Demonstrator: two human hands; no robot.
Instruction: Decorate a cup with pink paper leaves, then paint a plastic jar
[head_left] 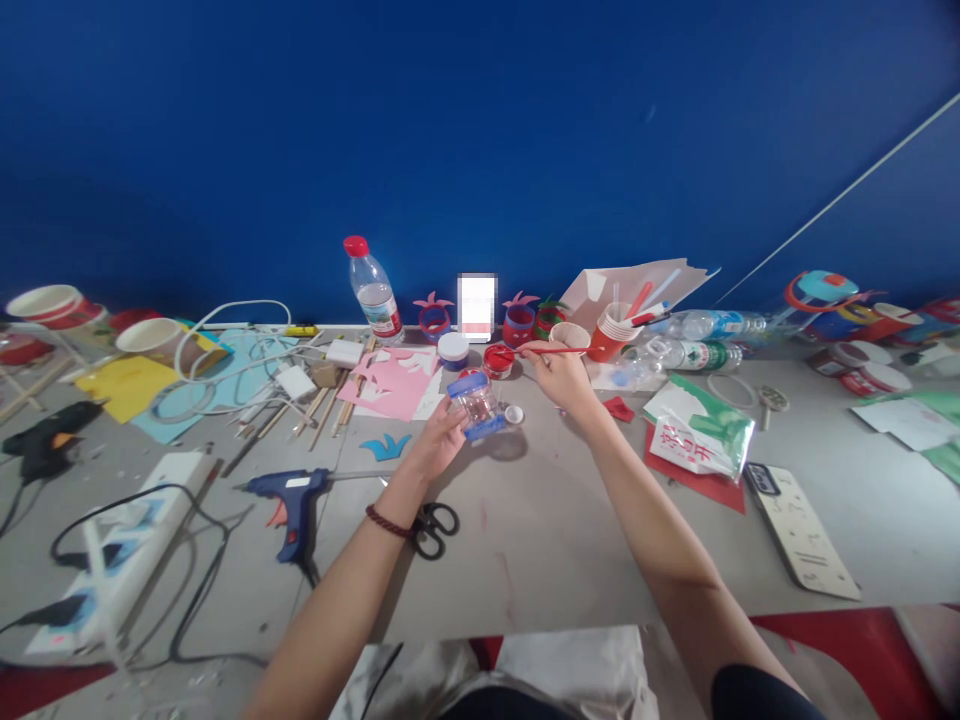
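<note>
My left hand [441,437] is closed around a small clear plastic cup [477,402] with blue bands at its rim and base, tilted above the table. In my right hand [564,378] is a red paintbrush [551,350], its tip at a small open jar of red paint [498,361]. A blue paint jar with a white lid [453,350] stands left of the red one. A small white cap [514,414] lies by the cup. Behind stand several painted cups with paper leaves, among them a red one [519,322].
At left lie a blue hot glue gun [292,500], a power strip [124,550], cables and pink paper [394,380]. Black scissors [435,530] lie by my left wrist. A bottle [373,295] stands at the back; paper cups [609,330], bottles and a phone [802,530] are at right.
</note>
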